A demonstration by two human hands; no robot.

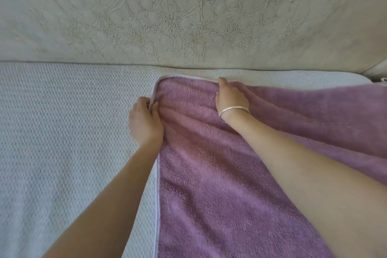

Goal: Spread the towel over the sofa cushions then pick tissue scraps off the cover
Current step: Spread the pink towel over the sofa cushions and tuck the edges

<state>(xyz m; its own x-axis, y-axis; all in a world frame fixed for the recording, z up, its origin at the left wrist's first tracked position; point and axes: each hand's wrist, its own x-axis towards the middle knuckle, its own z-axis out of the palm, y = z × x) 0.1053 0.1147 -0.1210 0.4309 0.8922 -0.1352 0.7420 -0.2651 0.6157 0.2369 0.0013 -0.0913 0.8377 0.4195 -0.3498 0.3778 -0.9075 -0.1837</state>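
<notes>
Soft, even daylight, fairly bright; no glare. Faint shadows in towel (219, 184) folds. Left part of sofa cover (52, 132) and backrest (41, 16) smeared by blur; centre sharper. Wide-angle bending toward frame edges.

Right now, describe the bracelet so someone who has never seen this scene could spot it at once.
Below the cracked cream sofa back, a purple towel lies on the white woven cover. The right hand and left hand grip its far end; the bangle is a thin silver ring round the right wrist. The left wrist is bare.
</notes>
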